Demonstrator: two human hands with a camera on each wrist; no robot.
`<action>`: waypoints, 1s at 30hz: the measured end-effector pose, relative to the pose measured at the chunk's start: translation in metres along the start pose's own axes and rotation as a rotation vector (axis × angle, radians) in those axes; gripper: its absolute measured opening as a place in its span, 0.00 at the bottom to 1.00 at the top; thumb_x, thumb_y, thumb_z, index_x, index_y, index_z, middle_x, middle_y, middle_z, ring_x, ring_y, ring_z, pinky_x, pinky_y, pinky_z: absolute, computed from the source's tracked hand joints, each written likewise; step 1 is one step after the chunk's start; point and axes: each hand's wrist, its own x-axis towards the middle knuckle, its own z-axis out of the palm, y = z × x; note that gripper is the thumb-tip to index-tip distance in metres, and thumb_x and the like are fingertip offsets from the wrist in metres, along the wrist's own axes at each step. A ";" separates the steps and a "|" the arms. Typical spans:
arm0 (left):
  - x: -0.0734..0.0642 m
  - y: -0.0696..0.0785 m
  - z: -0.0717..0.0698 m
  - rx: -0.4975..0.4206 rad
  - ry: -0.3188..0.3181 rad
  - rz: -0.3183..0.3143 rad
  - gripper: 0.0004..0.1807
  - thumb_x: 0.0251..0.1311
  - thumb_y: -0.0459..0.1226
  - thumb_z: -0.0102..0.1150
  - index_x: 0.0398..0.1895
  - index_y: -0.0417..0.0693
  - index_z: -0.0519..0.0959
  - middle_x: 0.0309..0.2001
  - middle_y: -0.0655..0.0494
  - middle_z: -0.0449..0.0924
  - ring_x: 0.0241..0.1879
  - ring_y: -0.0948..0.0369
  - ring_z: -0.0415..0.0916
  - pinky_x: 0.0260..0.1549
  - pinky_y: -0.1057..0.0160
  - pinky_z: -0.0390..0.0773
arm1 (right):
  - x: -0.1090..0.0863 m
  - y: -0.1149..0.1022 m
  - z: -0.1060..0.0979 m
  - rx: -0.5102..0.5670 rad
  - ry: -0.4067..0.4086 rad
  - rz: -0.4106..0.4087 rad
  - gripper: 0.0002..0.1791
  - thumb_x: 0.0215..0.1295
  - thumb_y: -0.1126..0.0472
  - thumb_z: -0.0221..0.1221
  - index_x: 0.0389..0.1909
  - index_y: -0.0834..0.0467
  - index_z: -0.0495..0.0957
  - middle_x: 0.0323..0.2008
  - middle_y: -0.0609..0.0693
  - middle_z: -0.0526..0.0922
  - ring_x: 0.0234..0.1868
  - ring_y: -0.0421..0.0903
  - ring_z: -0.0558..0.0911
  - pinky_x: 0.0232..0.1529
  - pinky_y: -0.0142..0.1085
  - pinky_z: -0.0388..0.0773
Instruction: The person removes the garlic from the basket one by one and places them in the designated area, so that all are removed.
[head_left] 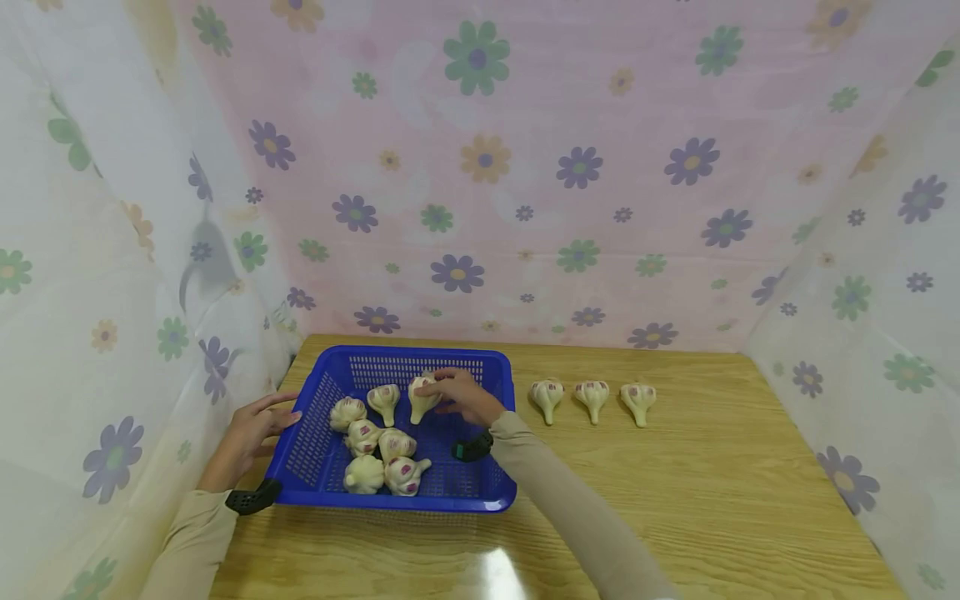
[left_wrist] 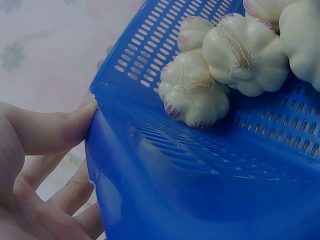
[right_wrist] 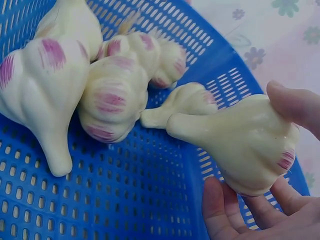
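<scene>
My right hand is over the right part of a blue plastic basket. It holds a garlic bulb between thumb and fingers, the stem pointing away from the palm. At the basket's left side, my left hand holds the rim, thumb tip at the edge and the other fingers partly hidden behind the outer wall. Inside the basket lie several more cream-white bulbs with purple streaks, among them one garlic bulb with its stem toward me and a root-side-up one.
Right of the basket, three garlic bulbs stand in a row on the wooden table: a near one, a middle one and a far-right one. Flower-patterned curtains enclose the table at the back and both sides.
</scene>
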 end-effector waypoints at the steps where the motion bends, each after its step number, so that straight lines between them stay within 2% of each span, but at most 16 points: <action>1: 0.000 0.000 0.000 -0.001 -0.002 0.003 0.35 0.62 0.44 0.60 0.70 0.45 0.60 0.48 0.51 0.76 0.37 0.59 0.79 0.37 0.56 0.80 | -0.001 -0.001 -0.001 0.011 0.000 0.004 0.36 0.53 0.63 0.68 0.63 0.66 0.65 0.51 0.59 0.74 0.37 0.50 0.77 0.52 0.55 0.71; 6: 0.000 -0.002 -0.001 -0.005 -0.006 0.016 0.35 0.62 0.44 0.60 0.70 0.45 0.60 0.45 0.56 0.77 0.37 0.59 0.80 0.36 0.56 0.80 | -0.004 -0.009 -0.005 0.060 -0.014 0.006 0.37 0.52 0.64 0.68 0.63 0.67 0.64 0.52 0.60 0.75 0.37 0.50 0.78 0.54 0.56 0.69; 11: 0.001 -0.003 -0.002 -0.016 0.003 -0.001 0.36 0.60 0.44 0.62 0.70 0.45 0.61 0.42 0.58 0.77 0.36 0.60 0.80 0.35 0.57 0.80 | -0.010 -0.016 -0.013 0.110 -0.067 -0.024 0.38 0.55 0.64 0.66 0.66 0.66 0.60 0.53 0.60 0.74 0.41 0.52 0.80 0.56 0.56 0.68; 17: 0.001 -0.002 -0.002 -0.023 0.001 -0.009 0.37 0.59 0.44 0.62 0.70 0.45 0.61 0.40 0.60 0.78 0.36 0.60 0.80 0.35 0.57 0.80 | -0.025 -0.030 -0.022 0.175 -0.099 -0.051 0.38 0.58 0.65 0.64 0.68 0.63 0.58 0.56 0.62 0.72 0.47 0.54 0.79 0.55 0.52 0.71; 21: 0.001 0.000 -0.001 -0.029 0.000 -0.011 0.36 0.59 0.43 0.63 0.69 0.45 0.61 0.39 0.61 0.79 0.36 0.60 0.80 0.35 0.57 0.80 | -0.035 -0.038 -0.027 0.170 -0.118 -0.085 0.39 0.59 0.66 0.62 0.69 0.65 0.54 0.58 0.63 0.69 0.49 0.54 0.78 0.54 0.51 0.72; 26: 0.001 -0.002 -0.002 0.008 -0.008 0.013 0.36 0.61 0.45 0.60 0.70 0.45 0.60 0.44 0.57 0.78 0.37 0.60 0.79 0.36 0.57 0.80 | -0.045 -0.042 -0.033 0.154 -0.108 -0.124 0.39 0.59 0.69 0.61 0.69 0.67 0.54 0.60 0.65 0.65 0.46 0.52 0.78 0.54 0.52 0.72; 30: 0.002 -0.003 -0.002 0.016 -0.003 0.004 0.37 0.60 0.45 0.61 0.70 0.46 0.60 0.48 0.54 0.76 0.38 0.60 0.79 0.37 0.57 0.80 | -0.051 -0.042 -0.039 0.138 -0.093 -0.146 0.38 0.59 0.70 0.61 0.69 0.66 0.55 0.65 0.64 0.59 0.48 0.52 0.78 0.52 0.52 0.73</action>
